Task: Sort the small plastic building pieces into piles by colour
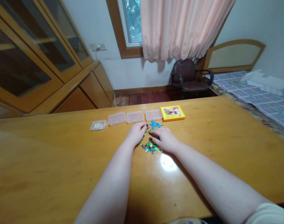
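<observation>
Small toy building bricks in mixed green, brown, white and blue (pixel 149 147) lie in a loose pile on the wooden table. A separate cluster of blue bricks (pixel 154 124) sits just beyond them. At the left side of the pieces is my left hand (pixel 136 134), its fingers curled and pressed together; whatever may be under the fingertips is hidden. My right hand (pixel 166 139) reaches over the pile from the right, with thumb and forefinger apart and their tips among the bricks. No brick shows in its grasp.
Behind the bricks stand clear plastic trays (pixel 134 117) in a row, the leftmost tray (pixel 98 125) with something white inside. A yellow box (pixel 173 113) is at the row's right end. Beyond the table (pixel 62 161) are a chair (pixel 187 74), a bed (pixel 256 84) and a cabinet (pixel 95 84).
</observation>
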Available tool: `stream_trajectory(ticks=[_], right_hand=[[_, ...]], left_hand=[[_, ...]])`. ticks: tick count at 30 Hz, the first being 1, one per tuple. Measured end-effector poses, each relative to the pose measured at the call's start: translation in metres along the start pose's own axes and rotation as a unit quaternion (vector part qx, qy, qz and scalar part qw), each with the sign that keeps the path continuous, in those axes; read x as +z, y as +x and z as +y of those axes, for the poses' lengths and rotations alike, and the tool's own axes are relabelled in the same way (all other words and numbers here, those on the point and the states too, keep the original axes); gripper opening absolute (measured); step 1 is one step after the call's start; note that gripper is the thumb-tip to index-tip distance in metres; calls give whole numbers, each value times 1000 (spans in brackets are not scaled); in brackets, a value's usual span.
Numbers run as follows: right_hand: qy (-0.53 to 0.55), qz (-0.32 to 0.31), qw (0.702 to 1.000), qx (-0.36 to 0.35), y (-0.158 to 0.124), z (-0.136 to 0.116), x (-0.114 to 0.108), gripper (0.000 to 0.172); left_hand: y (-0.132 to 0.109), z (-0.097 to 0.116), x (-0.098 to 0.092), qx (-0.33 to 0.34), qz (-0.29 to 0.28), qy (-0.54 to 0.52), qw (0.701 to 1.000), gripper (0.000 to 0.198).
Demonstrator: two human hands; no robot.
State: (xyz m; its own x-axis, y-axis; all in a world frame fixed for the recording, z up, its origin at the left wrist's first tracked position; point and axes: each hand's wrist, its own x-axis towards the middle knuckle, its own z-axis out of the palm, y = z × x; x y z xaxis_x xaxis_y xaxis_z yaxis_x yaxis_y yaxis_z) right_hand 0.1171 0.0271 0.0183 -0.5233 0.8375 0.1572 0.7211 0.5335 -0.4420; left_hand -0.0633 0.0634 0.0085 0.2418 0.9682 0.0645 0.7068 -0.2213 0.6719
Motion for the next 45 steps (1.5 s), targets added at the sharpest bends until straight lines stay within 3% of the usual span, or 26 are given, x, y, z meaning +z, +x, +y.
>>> stream_trajectory(ticks=[13, 24, 30, 42, 45], right_hand=[[16, 23, 999, 42, 2, 0, -1, 26], [109, 120, 982, 99, 4, 8, -4, 28], [106, 70, 991, 34, 2, 5, -5, 37], [61, 20, 997, 33, 3, 2, -8, 43], [66, 11, 997, 33, 3, 3, -8, 37]], left_hand=[[-1, 4, -2, -8, -2, 24, 1000, 31], [-2, 6, -4, -10, -7, 9, 1000, 31], [-2, 9, -5, -15, -13, 2, 1000, 30], [-1, 8, -4, -8, -2, 3, 1000, 28], [-1, 7, -4, -3, -4, 11, 1000, 30]])
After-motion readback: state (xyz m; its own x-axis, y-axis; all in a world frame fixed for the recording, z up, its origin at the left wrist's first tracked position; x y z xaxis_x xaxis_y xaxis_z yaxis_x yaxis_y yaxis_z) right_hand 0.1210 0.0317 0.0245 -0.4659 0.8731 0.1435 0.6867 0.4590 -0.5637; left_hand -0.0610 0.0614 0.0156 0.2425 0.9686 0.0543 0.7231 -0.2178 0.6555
